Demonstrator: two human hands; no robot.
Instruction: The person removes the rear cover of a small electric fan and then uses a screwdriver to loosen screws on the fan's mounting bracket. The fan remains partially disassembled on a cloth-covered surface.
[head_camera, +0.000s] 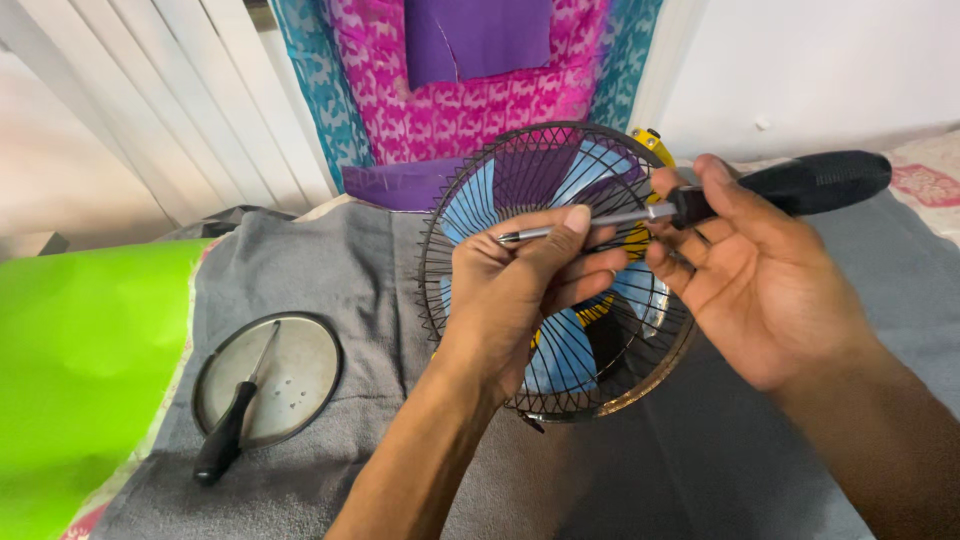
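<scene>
The right hand (760, 270) held a screwdriver (700, 205) by its black handle, fingers curled round the grip and the thumb laid along the top, the steel shaft pointing left. The left hand (520, 290) met it there — thumb and forefinger pinched the shaft near its tip, the other fingers folded loosely beneath. Both hands hovered over a small fan (560, 270), its black wire grille tilted toward the camera with pale blue blades behind it; whether the left hand's knuckles touched the grille was hard to tell. The fan rested on a grey cloth (330, 260). To the left — well apart — lay a round metal plate (300, 365) with a second black-handled screwdriver (228, 430) across it.
</scene>
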